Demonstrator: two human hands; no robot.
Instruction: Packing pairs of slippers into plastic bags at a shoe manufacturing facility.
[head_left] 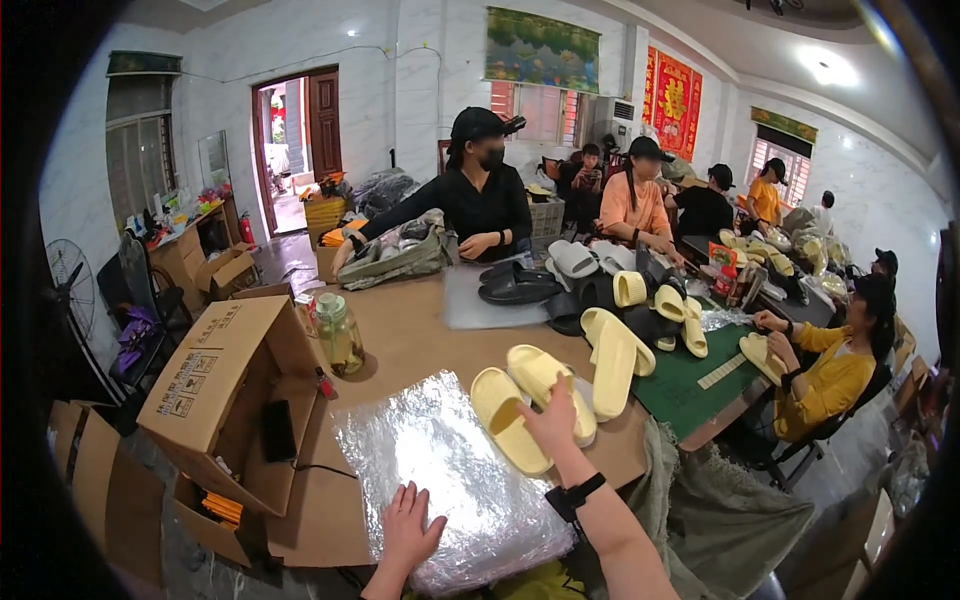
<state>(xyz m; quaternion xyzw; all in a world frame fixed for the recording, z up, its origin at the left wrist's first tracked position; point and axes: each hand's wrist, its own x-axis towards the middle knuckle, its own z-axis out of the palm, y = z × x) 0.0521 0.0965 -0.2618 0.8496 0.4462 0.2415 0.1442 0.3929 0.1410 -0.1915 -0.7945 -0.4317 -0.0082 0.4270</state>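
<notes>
A stack of clear plastic bags (pixel 450 470) lies shiny on the table in front of me. Flat on its near left part rests my left hand (pixel 410 525), fingers spread and holding nothing. Two pale yellow slippers sit side by side at the stack's far right corner, the left slipper (pixel 492 395) partly over the plastic and the right slipper (pixel 537 365) next to it. My right hand (pixel 552 422) grips the pair where their inner sides meet; part of its grasp is hidden. Another yellow slipper pair (pixel 612 365) lies just beyond, to the right.
An open cardboard box (pixel 225 370) holding a phone (pixel 278 432) stands at left, near a glass jar (pixel 340 340). Black slippers (pixel 515 285) and more yellow ones are piled farther back. Co-workers sit around the table, one at right by a green mat (pixel 690 385).
</notes>
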